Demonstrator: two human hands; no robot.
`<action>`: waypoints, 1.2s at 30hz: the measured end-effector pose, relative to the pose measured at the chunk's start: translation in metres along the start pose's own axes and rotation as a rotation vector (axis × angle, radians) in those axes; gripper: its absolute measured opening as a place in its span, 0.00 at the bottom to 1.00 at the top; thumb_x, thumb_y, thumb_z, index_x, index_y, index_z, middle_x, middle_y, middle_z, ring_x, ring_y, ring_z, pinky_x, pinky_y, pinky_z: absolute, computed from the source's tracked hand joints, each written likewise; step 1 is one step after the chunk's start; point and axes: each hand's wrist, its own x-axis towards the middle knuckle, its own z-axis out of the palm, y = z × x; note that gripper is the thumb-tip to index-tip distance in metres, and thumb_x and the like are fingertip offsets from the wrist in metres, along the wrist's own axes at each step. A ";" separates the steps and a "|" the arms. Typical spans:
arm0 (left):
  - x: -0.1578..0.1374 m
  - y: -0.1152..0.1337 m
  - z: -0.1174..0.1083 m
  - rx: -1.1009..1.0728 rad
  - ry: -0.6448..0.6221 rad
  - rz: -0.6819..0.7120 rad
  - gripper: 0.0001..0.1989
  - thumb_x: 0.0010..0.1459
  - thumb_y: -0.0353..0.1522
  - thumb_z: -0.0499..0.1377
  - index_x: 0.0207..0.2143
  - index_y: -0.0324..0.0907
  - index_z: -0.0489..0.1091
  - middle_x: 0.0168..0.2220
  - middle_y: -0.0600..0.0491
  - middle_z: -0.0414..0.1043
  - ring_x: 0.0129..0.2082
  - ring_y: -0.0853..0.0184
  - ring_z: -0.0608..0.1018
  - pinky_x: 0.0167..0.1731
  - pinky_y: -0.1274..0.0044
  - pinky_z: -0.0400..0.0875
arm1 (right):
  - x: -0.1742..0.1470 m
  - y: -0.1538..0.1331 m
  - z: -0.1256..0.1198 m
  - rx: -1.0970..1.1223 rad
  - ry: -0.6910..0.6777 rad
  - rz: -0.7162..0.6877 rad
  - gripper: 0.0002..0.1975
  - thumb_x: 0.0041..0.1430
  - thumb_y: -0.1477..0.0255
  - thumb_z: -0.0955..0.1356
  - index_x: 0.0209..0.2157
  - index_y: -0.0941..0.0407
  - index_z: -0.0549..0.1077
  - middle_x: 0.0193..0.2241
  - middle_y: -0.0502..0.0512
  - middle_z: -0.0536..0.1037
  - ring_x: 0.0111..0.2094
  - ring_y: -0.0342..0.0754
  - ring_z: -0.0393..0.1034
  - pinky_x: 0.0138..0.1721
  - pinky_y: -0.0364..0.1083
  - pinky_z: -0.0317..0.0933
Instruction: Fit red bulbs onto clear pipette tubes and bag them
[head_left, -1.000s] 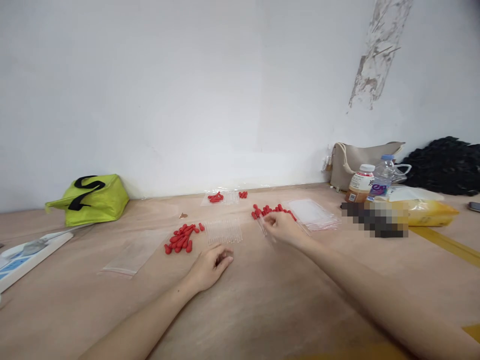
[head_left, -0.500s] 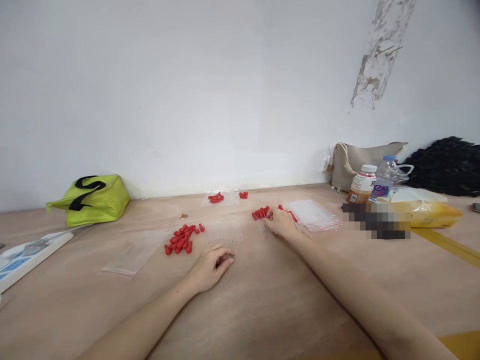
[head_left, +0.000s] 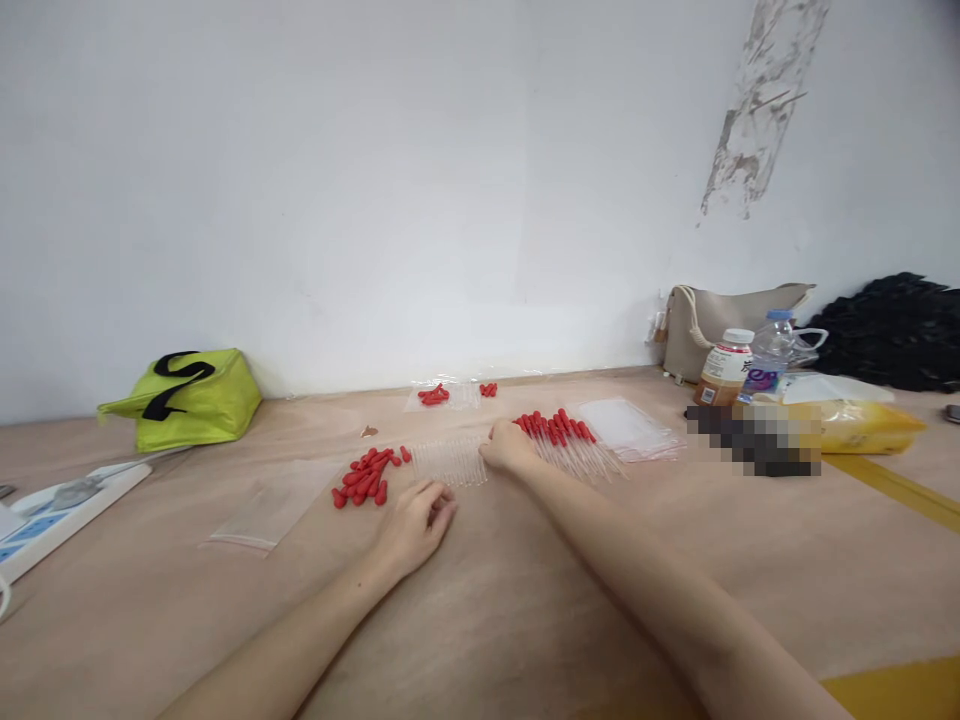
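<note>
My right hand [head_left: 510,448] is at the right end of a row of clear glass dropper tubes [head_left: 448,464]. Its fingers are bent together there; what lies between the fingertips is hidden. Curled loosely on the table in front of the row, my left hand [head_left: 417,522] holds nothing, with the thumb a little apart from the fingers. A pile of red rubber bulbs [head_left: 364,478] lies just beyond and left of it. To the right of my right hand, several droppers with red bulbs [head_left: 561,430] on their tubes lie side by side.
Clear zip bags [head_left: 626,428] are stacked at the right, and another zip bag [head_left: 262,515] lies at the left. Near the wall sits a bag of bulbs and tubes [head_left: 459,395]. Bottles [head_left: 724,368], a yellow packet [head_left: 862,428], a green bag [head_left: 196,400] and a power strip [head_left: 67,515] stand around.
My right hand has left the assembled droppers and moved left to the row of glass tubes. My left hand has shifted slightly left and its fingers have drawn in a little.
</note>
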 end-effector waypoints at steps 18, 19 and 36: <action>0.000 -0.017 -0.020 0.682 -0.057 -0.314 0.16 0.53 0.18 0.41 0.34 0.29 0.67 0.27 0.39 0.69 0.30 0.56 0.73 0.33 0.69 0.60 | -0.007 -0.003 -0.010 -0.056 -0.086 -0.064 0.16 0.43 0.81 0.66 0.39 0.64 0.68 0.34 0.67 0.74 0.35 0.53 0.70 0.30 0.43 0.60; 0.000 -0.015 -0.021 0.675 -0.036 -0.310 0.16 0.54 0.19 0.41 0.35 0.29 0.67 0.27 0.38 0.69 0.30 0.56 0.73 0.33 0.68 0.61 | -0.011 0.002 -0.015 -0.051 -0.074 -0.098 0.15 0.45 0.81 0.65 0.39 0.64 0.68 0.34 0.66 0.73 0.35 0.52 0.70 0.30 0.43 0.60; -0.003 0.021 0.010 -0.504 -0.093 -0.048 0.09 0.58 0.36 0.50 0.33 0.40 0.65 0.28 0.56 0.66 0.27 0.70 0.68 0.27 0.79 0.61 | -0.092 0.075 -0.019 0.099 0.178 -0.715 0.12 0.60 0.70 0.57 0.39 0.55 0.70 0.33 0.53 0.75 0.34 0.43 0.66 0.41 0.46 0.48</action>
